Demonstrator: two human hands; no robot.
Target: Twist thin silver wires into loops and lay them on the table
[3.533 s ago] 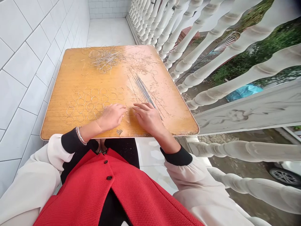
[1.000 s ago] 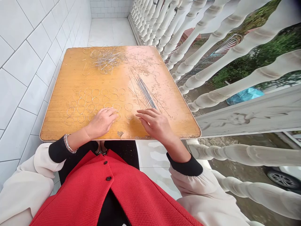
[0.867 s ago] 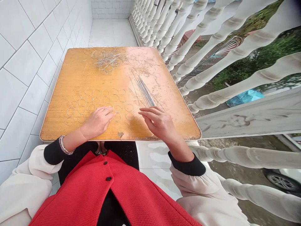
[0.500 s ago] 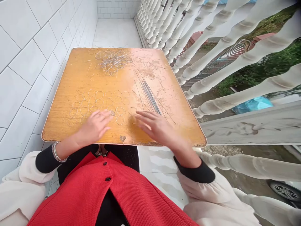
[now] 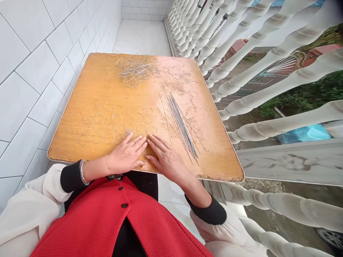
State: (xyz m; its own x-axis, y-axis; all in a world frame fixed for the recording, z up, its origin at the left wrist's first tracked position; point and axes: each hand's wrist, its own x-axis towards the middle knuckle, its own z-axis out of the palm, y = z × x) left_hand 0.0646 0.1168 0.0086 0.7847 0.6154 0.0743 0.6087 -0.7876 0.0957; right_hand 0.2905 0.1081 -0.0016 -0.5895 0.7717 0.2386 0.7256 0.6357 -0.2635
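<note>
With the wooden tabletop (image 5: 88,85) as the dial and twelve o'clock at its far edge, a white tiled wall (image 5: 40,71) runs along the nine o'clock side. At eight to nine o'clock, many thin wire rings (image 5: 114,117) lie flat in loose rows, some touching their neighbours. A silvery bracelet (image 5: 83,173) circles the person's left wrist beside a black cuff (image 5: 71,177). The left hand (image 5: 128,151) rests palm down at seven o'clock, fingers stretched out and slightly spread, next to the nearest rings. Beyond, between eleven and twelve, sits a tangle of thin wire (image 5: 136,73). The right hand (image 5: 166,157) lies at five o'clock, palm down, fingers straight and close together, its fingertips close to the left hand's and just below a ring. Whether anything is under either palm cannot be told. At about four o'clock, beside the right hand, a bundle of straight wires (image 5: 182,125) lies slantwise, a paler wire crossing it. White balusters (image 5: 257,128) stand past the three o'clock edge, with a blue tarp (image 5: 308,134) and part of a car wheel (image 5: 332,237) visible beyond them.
</note>
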